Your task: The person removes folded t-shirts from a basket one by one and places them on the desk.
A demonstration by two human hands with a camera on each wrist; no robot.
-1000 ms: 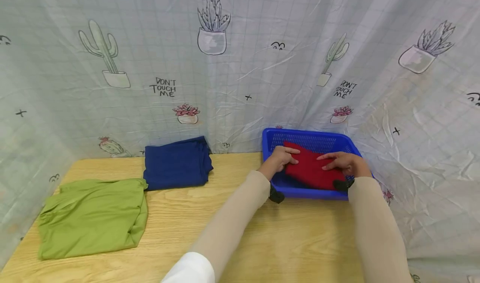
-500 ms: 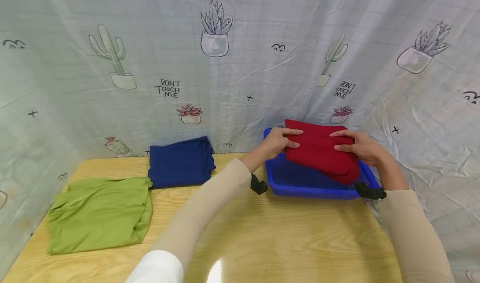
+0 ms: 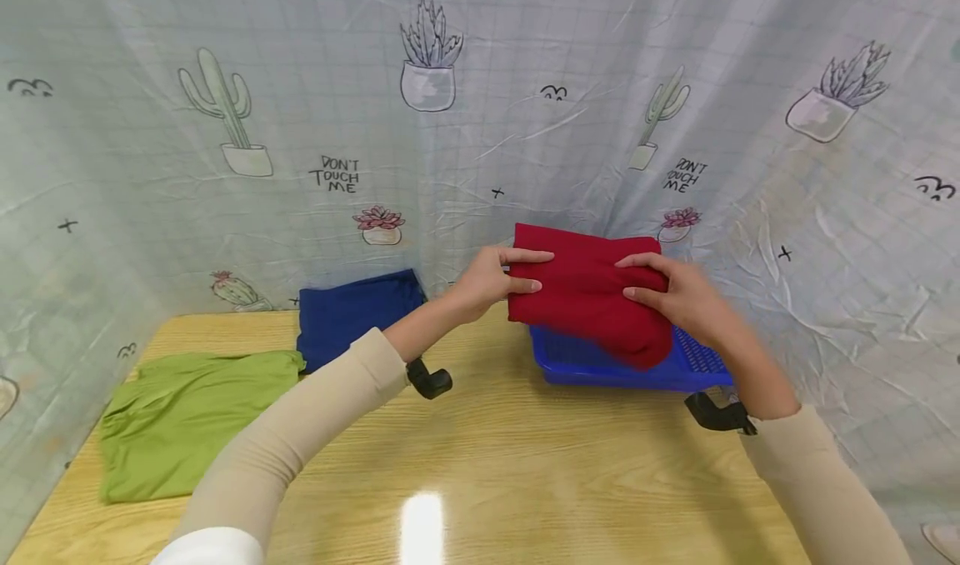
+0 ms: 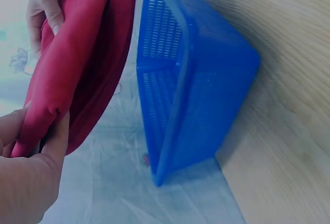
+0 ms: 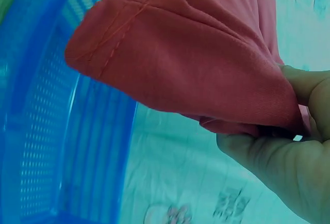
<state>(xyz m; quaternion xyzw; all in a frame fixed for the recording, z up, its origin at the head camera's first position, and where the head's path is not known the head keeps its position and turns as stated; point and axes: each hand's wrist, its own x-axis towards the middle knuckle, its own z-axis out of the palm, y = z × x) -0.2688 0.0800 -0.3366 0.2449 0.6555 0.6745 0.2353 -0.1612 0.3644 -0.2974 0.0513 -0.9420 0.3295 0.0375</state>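
Observation:
A folded red garment [image 3: 585, 286] is held up between both hands, overlapping the back of the blue basket [image 3: 570, 373] in the head view. My left hand [image 3: 483, 282] pinches its left end, thumb on the near face; the left wrist view has that hand [image 4: 31, 177] gripping the folded layers. At the other end, my right hand [image 3: 678, 294] grips the cloth between thumb and fingers. Stitched hem lines show on the garment [image 5: 180, 64] in the right wrist view. The basket [image 4: 221, 74] stands below, apart from the cloth in the left wrist view.
On the wooden table [image 3: 480, 482], a folded navy cloth [image 3: 352, 315] lies at the back left. A green folded garment [image 3: 195, 423] lies in front of it, partly behind the left sleeve. A cactus-print curtain [image 3: 487, 132] hangs along the table's back and sides.
Both hands have lifted the red garment out of the basket and carried it up and to the left. The navy and green cloths stay put.

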